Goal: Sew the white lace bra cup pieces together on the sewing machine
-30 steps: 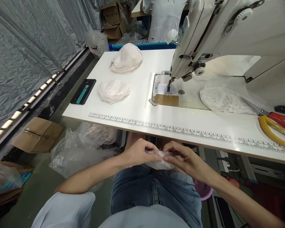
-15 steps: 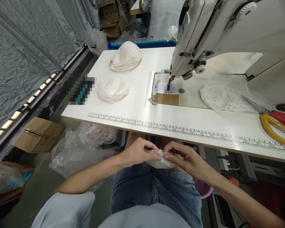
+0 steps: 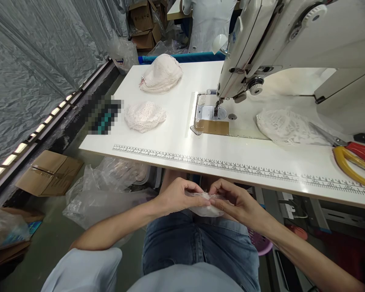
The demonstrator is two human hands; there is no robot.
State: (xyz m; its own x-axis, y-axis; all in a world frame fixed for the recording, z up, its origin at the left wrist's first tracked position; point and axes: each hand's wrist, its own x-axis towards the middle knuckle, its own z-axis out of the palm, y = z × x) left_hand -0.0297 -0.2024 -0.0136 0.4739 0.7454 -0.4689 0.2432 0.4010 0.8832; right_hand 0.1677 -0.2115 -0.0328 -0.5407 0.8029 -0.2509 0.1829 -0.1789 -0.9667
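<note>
Over my lap, below the table's front edge, both hands pinch a small pale lace piece [image 3: 205,207]. My left hand [image 3: 176,196] grips its left end with closed fingers. My right hand [image 3: 235,200] pinches its right end between thumb and fingertips. The piece hangs slightly between them above my jeans. A white sewing machine [image 3: 280,44] stands on the white table [image 3: 176,138], its needle [image 3: 215,109] over the metal plate.
Two heaps of white lace [image 3: 144,115] [image 3: 162,73] lie at the table's left, another lace piece [image 3: 284,127] under the machine arm. Red and yellow scissors [image 3: 353,156] rest at the right. A blurred dark object [image 3: 104,114] lies near the left edge. Plastic bags [image 3: 106,186] and a cardboard box [image 3: 47,172] sit on the floor.
My fingers have shifted slightly on the lace piece, staying over my lap. Nothing on the table has moved.
</note>
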